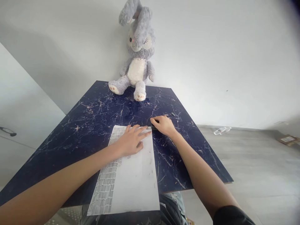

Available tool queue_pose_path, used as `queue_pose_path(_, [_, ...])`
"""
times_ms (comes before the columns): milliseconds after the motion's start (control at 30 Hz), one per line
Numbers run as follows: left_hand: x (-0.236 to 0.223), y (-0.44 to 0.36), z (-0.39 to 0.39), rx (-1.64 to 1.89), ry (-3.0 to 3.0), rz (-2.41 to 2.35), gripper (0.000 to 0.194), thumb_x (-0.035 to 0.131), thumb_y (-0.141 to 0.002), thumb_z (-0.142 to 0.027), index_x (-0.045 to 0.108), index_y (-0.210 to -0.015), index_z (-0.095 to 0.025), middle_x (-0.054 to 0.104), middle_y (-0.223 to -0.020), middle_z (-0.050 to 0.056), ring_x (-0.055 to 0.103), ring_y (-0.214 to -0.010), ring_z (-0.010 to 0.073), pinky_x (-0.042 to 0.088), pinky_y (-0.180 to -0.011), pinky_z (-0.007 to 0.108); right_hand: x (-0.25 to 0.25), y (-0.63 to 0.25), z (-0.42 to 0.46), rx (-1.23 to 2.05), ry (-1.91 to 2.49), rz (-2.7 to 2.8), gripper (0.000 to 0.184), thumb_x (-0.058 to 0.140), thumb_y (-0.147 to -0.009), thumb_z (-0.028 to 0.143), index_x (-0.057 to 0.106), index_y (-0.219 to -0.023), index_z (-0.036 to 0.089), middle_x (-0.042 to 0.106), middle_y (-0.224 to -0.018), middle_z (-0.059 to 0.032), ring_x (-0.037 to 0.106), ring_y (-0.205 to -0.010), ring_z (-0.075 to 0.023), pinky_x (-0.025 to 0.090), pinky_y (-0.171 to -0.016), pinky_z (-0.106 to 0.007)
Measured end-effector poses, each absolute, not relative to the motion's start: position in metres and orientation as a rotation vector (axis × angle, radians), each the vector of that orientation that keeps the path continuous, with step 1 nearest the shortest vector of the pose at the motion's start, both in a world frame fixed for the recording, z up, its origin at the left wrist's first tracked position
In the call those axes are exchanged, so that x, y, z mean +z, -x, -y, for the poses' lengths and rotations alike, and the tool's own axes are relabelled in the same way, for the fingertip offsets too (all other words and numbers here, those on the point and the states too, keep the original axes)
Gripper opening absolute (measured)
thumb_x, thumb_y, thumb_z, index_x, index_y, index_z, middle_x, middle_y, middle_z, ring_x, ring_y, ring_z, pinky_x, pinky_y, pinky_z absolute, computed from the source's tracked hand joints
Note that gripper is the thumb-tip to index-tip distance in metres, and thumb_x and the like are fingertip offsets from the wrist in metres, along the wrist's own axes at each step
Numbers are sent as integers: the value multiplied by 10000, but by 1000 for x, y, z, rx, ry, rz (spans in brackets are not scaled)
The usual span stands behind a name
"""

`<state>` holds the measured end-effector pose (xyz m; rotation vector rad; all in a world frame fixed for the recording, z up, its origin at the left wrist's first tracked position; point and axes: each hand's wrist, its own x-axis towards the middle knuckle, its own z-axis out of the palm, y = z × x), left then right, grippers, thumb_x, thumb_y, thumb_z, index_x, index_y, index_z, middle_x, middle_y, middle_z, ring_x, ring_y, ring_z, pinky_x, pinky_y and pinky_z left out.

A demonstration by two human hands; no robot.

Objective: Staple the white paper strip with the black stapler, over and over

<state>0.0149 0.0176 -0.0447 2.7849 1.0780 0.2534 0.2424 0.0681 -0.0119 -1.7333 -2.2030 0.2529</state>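
Observation:
A sheet of paper (pixel 136 187) lies on the blue marbled table, its near end jutting past the front edge. Grey, dense markings run down its left side, while the rest is mostly white. My left hand (pixel 132 140) rests flat on the upper part of the sheet with its fingers spread. Just off the paper's top right corner, my right hand (pixel 165 125) is closed, knuckles up and thumb pointing left. Something thin and black (pixel 154 127) shows under it by the corner; my fingers hide most of it, so its kind is unclear.
A grey plush rabbit (pixel 138 56) sits at the table's back, against the wall. A small dark piece (pixel 172 114) lies beyond my right hand on the table (pixel 70 140). On the floor at right are a clear plastic item (pixel 222 130) and a cardboard box (pixel 287 139).

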Motion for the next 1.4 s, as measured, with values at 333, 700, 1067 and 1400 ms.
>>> queue_pose_path(333, [-48,-17,-17,302,-2846,-1123,633,482,-951,-276,392,-1570,-372,337,-1650,42,342,-1416,420,282,-1104,695,-16,-230,-66,56,1856,2253,502,382,-1013,459,701,-714,211,711,-752,-46,602,-670,-172,282,-605,-265])
queue_pose_path(700, [-48,-19,-15,297,-2851,-1139,593,475,-957,-296,438,-1548,-323,382,-1623,68,346,-1397,417,285,-1092,693,-16,-225,-64,-6,1958,2266,539,354,-1034,469,797,-863,213,760,-880,-95,697,-807,-228,392,-691,-278])
queue_pose_path(1067, [-47,-20,-15,270,-2844,-1149,600,459,-962,-295,426,-1560,-326,376,-1628,69,333,-1408,416,280,-1098,698,-17,-222,-63,-46,1970,2257,518,360,-1024,443,787,-854,205,759,-867,-92,687,-764,-216,371,-666,-270])
queue_pose_path(1400, [-47,-20,-16,254,-2822,-1143,600,455,-966,-299,415,-1564,-335,357,-1641,61,330,-1420,422,276,-1096,721,-14,-220,-62,-33,1983,2276,516,357,-1029,442,792,-882,209,765,-901,-90,693,-797,-223,395,-698,-275])
